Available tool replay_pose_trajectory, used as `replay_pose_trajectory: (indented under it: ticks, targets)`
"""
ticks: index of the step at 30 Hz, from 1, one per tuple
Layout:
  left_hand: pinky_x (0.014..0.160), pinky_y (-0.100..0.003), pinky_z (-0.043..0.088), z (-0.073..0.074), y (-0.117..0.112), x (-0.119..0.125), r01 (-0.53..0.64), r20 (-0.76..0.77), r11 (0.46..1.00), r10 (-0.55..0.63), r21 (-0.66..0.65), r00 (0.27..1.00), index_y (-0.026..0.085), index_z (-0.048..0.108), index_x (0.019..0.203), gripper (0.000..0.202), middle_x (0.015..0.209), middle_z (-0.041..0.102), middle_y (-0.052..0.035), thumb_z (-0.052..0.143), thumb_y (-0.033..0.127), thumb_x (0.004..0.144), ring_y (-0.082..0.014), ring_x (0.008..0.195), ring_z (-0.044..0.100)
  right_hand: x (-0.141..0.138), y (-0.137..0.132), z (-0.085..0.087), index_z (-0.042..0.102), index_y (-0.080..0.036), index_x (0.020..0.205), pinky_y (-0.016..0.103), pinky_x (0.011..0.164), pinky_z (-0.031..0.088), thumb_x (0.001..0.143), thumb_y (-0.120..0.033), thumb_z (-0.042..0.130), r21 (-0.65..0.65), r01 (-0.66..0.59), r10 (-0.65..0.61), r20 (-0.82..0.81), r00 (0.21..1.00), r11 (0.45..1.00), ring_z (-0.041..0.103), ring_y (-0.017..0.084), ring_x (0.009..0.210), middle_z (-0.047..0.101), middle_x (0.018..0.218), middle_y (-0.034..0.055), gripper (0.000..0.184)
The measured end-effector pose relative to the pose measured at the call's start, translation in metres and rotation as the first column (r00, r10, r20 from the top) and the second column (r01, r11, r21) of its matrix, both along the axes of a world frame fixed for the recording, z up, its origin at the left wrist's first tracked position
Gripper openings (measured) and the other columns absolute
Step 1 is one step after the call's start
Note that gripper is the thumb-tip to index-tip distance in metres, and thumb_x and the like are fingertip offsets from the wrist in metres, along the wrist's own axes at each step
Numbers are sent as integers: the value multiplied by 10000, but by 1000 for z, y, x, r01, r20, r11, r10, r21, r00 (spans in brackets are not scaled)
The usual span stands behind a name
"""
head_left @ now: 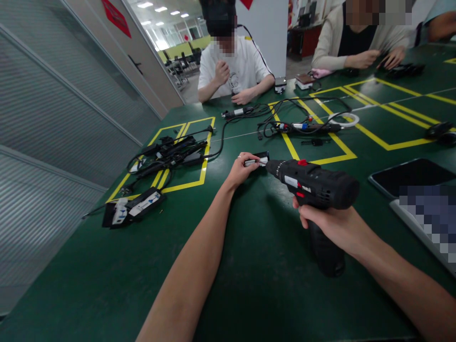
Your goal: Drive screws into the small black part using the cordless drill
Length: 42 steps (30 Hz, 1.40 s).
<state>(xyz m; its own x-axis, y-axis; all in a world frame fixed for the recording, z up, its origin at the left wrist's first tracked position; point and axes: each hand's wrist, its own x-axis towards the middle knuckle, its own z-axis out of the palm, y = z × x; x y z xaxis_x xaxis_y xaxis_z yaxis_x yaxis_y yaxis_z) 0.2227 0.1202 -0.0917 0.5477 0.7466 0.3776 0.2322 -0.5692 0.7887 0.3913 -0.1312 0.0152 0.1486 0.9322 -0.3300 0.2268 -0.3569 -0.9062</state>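
My right hand (326, 223) is wrapped round the grip of a black cordless drill (313, 183) with red details. The drill's chuck points left and away, toward a small black piece with a white label (262, 157) on the table. Fingers of my left hand (242, 168) press and hold that labelled piece from its left side. The drill's tip is at or very near the piece; whether it touches I cannot tell. What lies under my left fingertips is partly hidden.
Bundled black cables (174, 154) and black parts with white labels (144, 204) lie left on the green table (256, 285). An electric screwdriver (306, 127) and a white ring (351, 119) lie farther back. A tablet (413, 175) is at right. Two people sit opposite.
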Motion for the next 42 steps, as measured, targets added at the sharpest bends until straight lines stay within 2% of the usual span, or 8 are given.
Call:
replay_pose_trajectory:
  ticks: [5,14,21,35,42]
  targets:
    - [1001,-371,391,0,0,1,-6,0,1000,6,-12,1000,197,703,945,184,1010,595,-49,665,249,772,-198,1047,540,0,0,-1,586,-206,765,287,560,389,816,-326,565,-19,3,-3,2,1000,1000,531,143,584,597,605,-16,132]
    - [996,-366,386,2,-1,3,-8,24,1000,8,-18,1000,195,708,925,174,995,594,-50,672,255,767,-197,1041,538,-3,0,3,598,-206,787,272,550,393,791,-266,574,-37,7,-6,21,1000,999,536,137,585,596,614,-20,65]
    - [984,-350,396,1,0,2,-3,22,1000,3,-18,1000,199,704,929,173,992,594,-46,670,254,768,-190,1036,542,1,0,-3,622,-204,784,271,588,407,805,-260,560,33,7,-8,7,1000,999,553,135,614,608,621,-24,86]
    - [982,-360,405,1,-1,2,-18,-4,1000,18,-7,1000,195,698,937,165,1012,599,-49,646,240,787,-188,1028,549,-2,-2,-2,601,-208,823,279,563,402,815,-292,563,-1,-12,12,-12,1000,1000,543,144,600,606,635,-16,93]
    - [969,-351,410,0,0,2,-28,-1,1000,28,10,1000,193,697,930,172,994,602,-45,656,280,788,-190,1028,546,-1,4,2,575,-208,762,292,568,418,778,-295,610,-15,-4,4,-4,1000,1000,538,144,567,587,596,-20,95]
